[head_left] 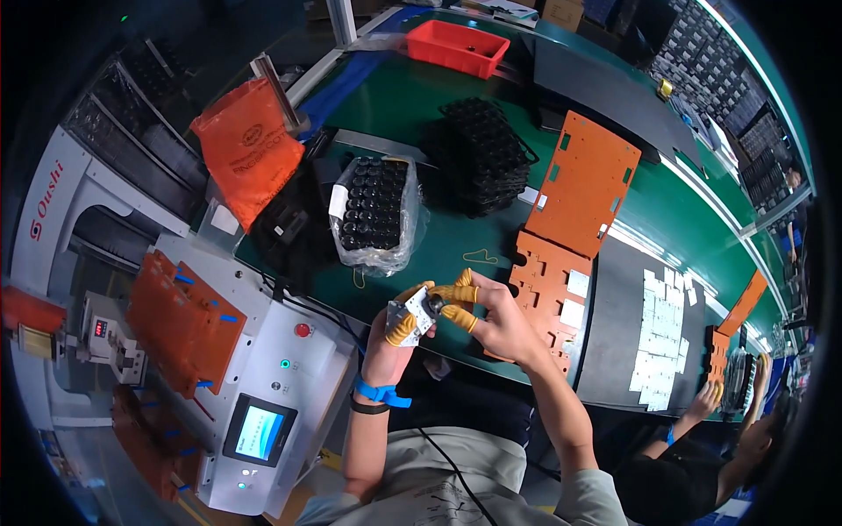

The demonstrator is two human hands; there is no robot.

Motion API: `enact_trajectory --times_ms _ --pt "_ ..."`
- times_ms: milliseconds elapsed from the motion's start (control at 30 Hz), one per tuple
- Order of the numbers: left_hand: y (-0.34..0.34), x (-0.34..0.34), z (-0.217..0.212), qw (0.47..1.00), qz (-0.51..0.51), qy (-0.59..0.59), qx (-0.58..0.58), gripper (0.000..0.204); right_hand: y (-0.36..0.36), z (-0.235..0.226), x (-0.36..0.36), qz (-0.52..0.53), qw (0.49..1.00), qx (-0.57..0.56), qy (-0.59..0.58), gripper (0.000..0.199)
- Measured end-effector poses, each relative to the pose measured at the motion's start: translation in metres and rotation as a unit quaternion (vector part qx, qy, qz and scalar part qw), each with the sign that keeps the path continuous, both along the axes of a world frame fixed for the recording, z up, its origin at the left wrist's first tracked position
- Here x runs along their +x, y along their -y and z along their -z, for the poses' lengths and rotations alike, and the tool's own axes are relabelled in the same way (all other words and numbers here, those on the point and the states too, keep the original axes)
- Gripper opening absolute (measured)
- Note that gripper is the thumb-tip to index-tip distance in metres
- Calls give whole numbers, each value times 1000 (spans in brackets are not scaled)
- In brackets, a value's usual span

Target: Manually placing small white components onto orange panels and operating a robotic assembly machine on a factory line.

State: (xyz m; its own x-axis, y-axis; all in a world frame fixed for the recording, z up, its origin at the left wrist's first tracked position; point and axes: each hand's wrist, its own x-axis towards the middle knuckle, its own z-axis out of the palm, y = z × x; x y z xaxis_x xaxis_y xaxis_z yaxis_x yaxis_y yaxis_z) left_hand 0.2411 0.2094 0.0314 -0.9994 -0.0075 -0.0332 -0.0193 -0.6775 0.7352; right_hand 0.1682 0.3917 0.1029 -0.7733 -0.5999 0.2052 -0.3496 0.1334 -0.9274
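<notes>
Close to my body, my left hand (382, 351) holds a small white board (409, 317) with dark holes or marks, tilted up between its fingers. My right hand (496, 317) has its thumb and fingers pinched on a small black round part (434, 302) against the board's right side. Yellow finger cots cover fingertips on both hands. A blue strap (384, 393) circles my left wrist. Just beyond my hands lies a plastic-wrapped tray of black round parts (375, 206). An orange slotted fixture plate (548, 294) sits right of my right hand.
Stacked black trays (482, 158) stand farther back, near a red bin (456, 50). White boards (660, 337) lie on a black mat at right. A machine with a touchscreen (260, 431) and orange bag (250, 149) are at left. Another person (702, 465) works at far right.
</notes>
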Motion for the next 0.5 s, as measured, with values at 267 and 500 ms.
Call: enact_trajectory --times_ms 267,500 --pt "-16 -1 -4 999 -28 5 -37 42 -8 3 7 52 989 -1 -137 28" --pt "-25 -1 -1 999 -2 49 9 40 -20 3 8 43 960 115 -253 31"
